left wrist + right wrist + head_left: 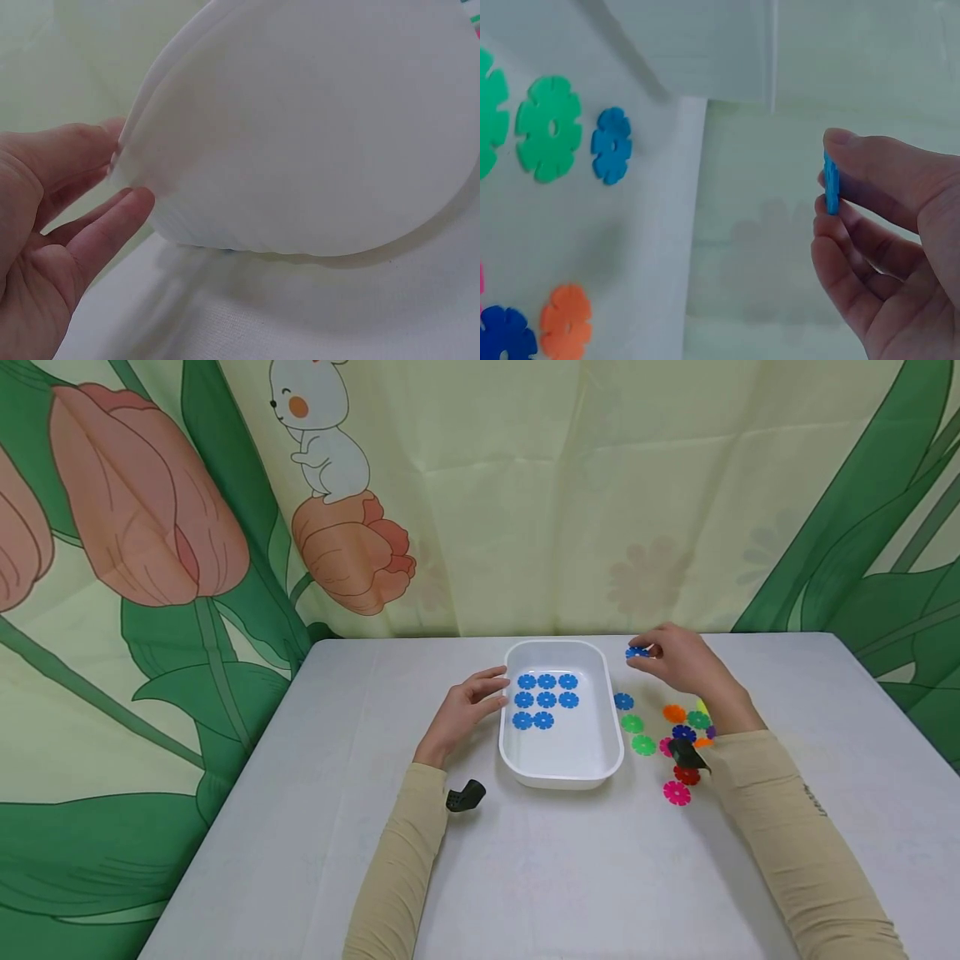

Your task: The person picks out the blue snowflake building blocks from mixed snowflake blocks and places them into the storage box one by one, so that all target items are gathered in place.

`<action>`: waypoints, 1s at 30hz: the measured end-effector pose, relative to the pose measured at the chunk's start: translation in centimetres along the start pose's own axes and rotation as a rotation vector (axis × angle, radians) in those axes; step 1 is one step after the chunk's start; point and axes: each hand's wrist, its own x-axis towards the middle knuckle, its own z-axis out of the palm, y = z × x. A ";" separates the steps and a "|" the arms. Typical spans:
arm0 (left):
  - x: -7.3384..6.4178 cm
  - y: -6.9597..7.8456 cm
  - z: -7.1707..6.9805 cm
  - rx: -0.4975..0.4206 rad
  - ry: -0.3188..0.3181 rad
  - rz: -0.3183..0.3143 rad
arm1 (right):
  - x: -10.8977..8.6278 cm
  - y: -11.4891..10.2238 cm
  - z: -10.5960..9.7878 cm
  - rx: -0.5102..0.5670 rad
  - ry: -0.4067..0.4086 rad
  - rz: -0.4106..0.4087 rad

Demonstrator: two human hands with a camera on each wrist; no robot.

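Note:
My left hand [470, 704] is at the left side of a white tray [561, 767], its fingertips touching the rim and outer wall. In the left wrist view, the fingers lie fairly straight against the tray wall [315, 150]. Several blue flower-shaped discs [547, 700] lie inside the tray in rows, the front row shorter. Beyond the tray's back right corner, my right hand [678, 662] pinches another blue flower disc [831, 184] between thumb and fingers. In the right wrist view this disc appears edge-on, raised above the table.
Right of the tray lie a blue flower disc [623, 701], two green discs [642, 744] and a loose cluster of orange, red, pink and dark blue ones. A pink disc [677, 792] lies nearest the front. Behind the white table [315, 827] hangs a printed curtain [525, 527].

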 end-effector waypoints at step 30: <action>0.0 0.1 -0.1 0.011 0.004 0.011 | 0.7 -4.7 0.7 0.032 0.005 -0.201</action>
